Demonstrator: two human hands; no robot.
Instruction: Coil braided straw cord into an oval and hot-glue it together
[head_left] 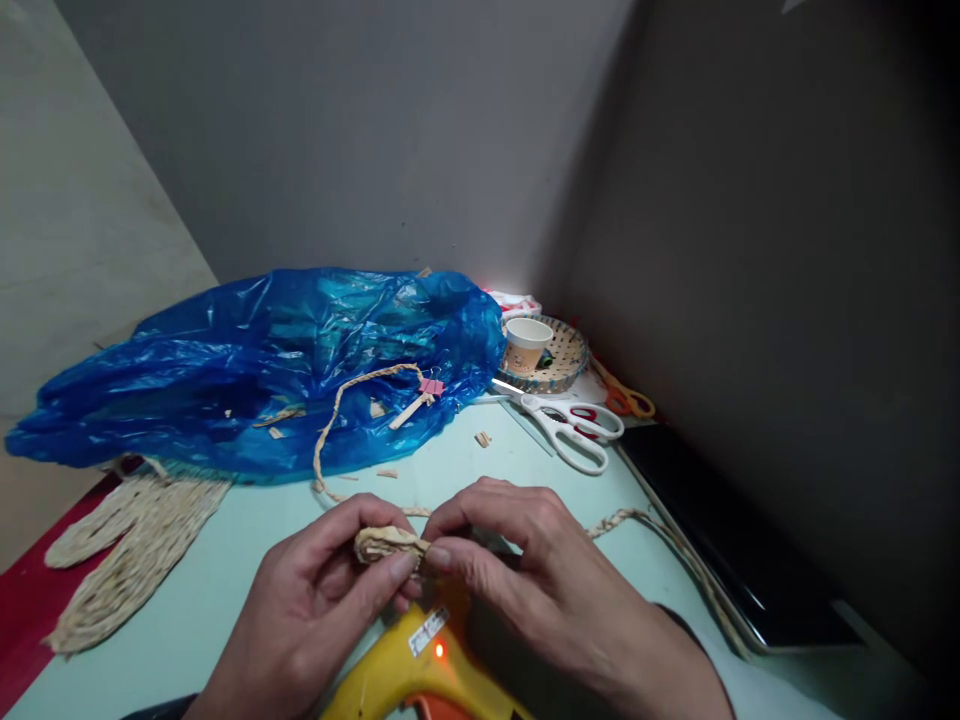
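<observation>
Between the fingertips of both hands is a small coil of braided straw (384,543), pale tan with its layers wound close together. My left hand (307,595) is closed round its left end, thumb along the near side. Thumb and fingers of my right hand (525,570) pinch its right end, which they partly cover. A straw braid (324,440) loops behind the hands, with a pink clip (432,386) at its far end; more braid trails off to the right. Below the hands lies a yellow glue gun (390,662) with a glowing red light; its nozzle is hidden.
A crumpled blue plastic bag (247,340) fills the back left. In front of it lies a flat woven straw piece (142,555). White-handled scissors (574,425), a paper cup (527,348) in a round basket (574,360), orange-handled scissors (634,400) and a black flat panel (735,540) stand right.
</observation>
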